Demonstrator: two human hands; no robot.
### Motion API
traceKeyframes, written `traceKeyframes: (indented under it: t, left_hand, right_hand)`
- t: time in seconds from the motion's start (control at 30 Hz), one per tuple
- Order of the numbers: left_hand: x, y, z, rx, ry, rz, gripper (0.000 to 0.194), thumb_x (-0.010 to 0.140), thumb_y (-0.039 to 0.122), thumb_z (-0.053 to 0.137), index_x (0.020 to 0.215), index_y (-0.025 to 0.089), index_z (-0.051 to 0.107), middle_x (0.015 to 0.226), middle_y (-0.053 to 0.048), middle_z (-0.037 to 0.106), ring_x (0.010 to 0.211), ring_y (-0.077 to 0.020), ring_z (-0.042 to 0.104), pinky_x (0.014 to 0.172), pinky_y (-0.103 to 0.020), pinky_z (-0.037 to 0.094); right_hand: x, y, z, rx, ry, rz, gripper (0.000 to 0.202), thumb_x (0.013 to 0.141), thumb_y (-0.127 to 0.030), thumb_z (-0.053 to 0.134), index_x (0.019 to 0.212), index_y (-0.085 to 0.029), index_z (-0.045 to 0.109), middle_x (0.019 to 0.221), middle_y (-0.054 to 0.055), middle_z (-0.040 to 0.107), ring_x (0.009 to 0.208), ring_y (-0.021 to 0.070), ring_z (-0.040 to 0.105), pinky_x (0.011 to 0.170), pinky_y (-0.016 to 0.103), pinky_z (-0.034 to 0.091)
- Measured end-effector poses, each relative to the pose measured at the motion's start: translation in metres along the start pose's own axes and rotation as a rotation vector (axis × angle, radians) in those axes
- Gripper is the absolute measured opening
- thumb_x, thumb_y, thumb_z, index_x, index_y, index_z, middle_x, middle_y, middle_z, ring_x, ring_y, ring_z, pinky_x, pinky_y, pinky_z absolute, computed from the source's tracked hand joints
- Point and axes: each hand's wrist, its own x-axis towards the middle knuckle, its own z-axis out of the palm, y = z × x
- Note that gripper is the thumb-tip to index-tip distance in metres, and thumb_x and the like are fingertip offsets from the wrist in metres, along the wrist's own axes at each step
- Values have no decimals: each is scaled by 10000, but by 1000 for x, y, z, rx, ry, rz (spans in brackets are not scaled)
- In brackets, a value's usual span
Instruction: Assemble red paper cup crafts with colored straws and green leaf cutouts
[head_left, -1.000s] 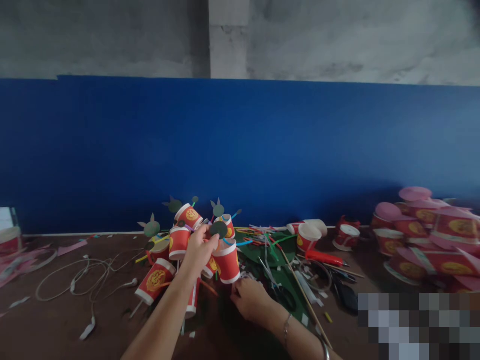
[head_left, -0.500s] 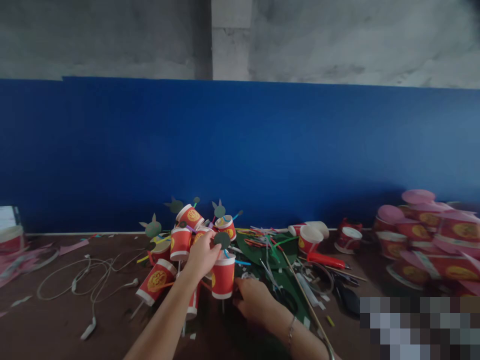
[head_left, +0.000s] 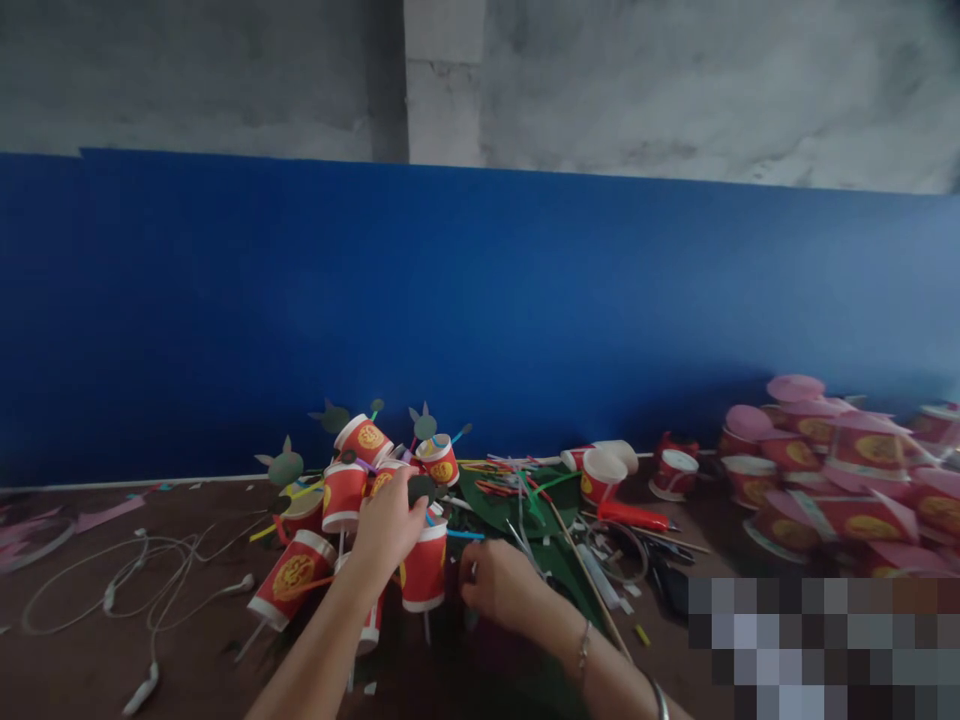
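A red paper cup [head_left: 424, 570] with a gold emblem, a white rim and a stick below it hangs almost upright in front of me. My left hand [head_left: 396, 515] is closed at its top, thumb beside a dark green paper disc [head_left: 421, 488]; its fingertips are partly hidden. Blue pipe cleaner [head_left: 465, 535] juts from the cup's right side. Just right of the cup, apart from it, my right hand [head_left: 499, 582] is curled with thumb and fingers together; whatever it pinches is too small to make out. Behind my left hand, similar cups [head_left: 345, 495] carry green rabbit-eared paper heads [head_left: 286, 467].
White earphones [head_left: 141, 690] trail across the brown table at left. Green sheets [head_left: 495, 500] hold loose pipe cleaners [head_left: 517, 480]. Right of them lie a long stick [head_left: 589, 575], a red-handled tool [head_left: 634, 516] and upright cups [head_left: 604, 475]. Pink-trimmed cups [head_left: 870, 450] pile up at far right.
The view has turned right, so everything sits further left. My right hand has drawn slightly away from the cup, its fingers more curled. My left hand keeps its place at the cup's top.
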Motion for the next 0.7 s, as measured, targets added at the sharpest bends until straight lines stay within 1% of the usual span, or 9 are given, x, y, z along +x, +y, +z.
traceKeyframes:
  t: [0.07, 0.13, 0.2, 0.23, 0.3, 0.37, 0.43, 0.6, 0.7]
  left_hand:
    - [-1, 0, 3, 8, 125, 63, 386, 811, 187, 524, 1194, 148, 502, 1215, -175, 592, 1164, -327, 525, 937, -457, 403]
    - [-2, 3, 3, -47, 282, 164, 396, 811, 190, 533, 1204, 152, 502, 1262, -169, 550, 1206, -316, 483, 981, -460, 378]
    - [-7, 10, -1, -169, 345, 290, 352, 832, 224, 521, 1181, 182, 531, 1243, -135, 566, 1204, -285, 483, 1005, -438, 371]
    - [-10, 15, -4, -246, 308, 362, 319, 844, 249, 512, 1155, 194, 557, 1214, -116, 591, 1182, -266, 501, 1007, -417, 376]
    - [-17, 24, -10, -384, 99, 416, 270, 862, 312, 504, 1087, 215, 617, 1121, -85, 652, 1077, -236, 572, 939, -361, 438]
    - [-24, 31, -14, -429, -94, 434, 285, 863, 311, 502, 1103, 240, 638, 1101, -69, 671, 1035, -227, 593, 903, -338, 452]
    - [-29, 36, -15, -394, -190, 472, 299, 856, 258, 498, 1111, 266, 654, 1069, -54, 690, 1005, -226, 600, 900, -341, 437]
    - [-28, 39, -13, -245, -168, 520, 274, 817, 179, 518, 973, 272, 724, 892, -37, 736, 853, -230, 631, 800, -333, 420]
    - [-26, 37, -12, -208, -136, 507, 223, 818, 195, 523, 853, 249, 736, 812, -35, 735, 789, -222, 637, 748, -320, 415]
  right_hand:
    - [0, 5, -11, 88, 24, -10, 175, 694, -179, 562, 791, -201, 705, 723, 20, 712, 672, 156, 635, 556, 204, 380]
    - [0, 10, -22, 281, 71, 4, 144, 687, -168, 563, 765, -173, 684, 636, 5, 668, 593, 131, 593, 519, 191, 366]
    - [0, 13, -32, 470, 165, 5, 96, 680, -161, 568, 731, -155, 650, 600, -9, 629, 566, 119, 558, 517, 186, 370]
    - [0, 14, -36, 531, 217, -6, 72, 681, -166, 571, 718, -154, 632, 603, -12, 618, 570, 117, 548, 526, 188, 377]
    - [-1, 16, -43, 618, 294, -56, 40, 694, -184, 568, 698, -160, 600, 629, -14, 610, 592, 118, 535, 544, 193, 387]
    - [-3, 15, -46, 690, 299, -92, 38, 702, -198, 567, 689, -165, 579, 623, -20, 592, 578, 113, 514, 529, 194, 380]
    - [-5, 14, -46, 733, 284, -113, 38, 703, -197, 570, 681, -166, 569, 601, -30, 570, 555, 106, 496, 512, 192, 372]
    - [-9, 8, -45, 715, 277, -103, 35, 696, -169, 580, 709, -159, 612, 588, -32, 581, 535, 102, 504, 500, 188, 376]
    - [-10, 16, -53, 667, 280, -118, 96, 718, -180, 568, 748, -155, 655, 615, -12, 623, 559, 116, 532, 519, 198, 393]
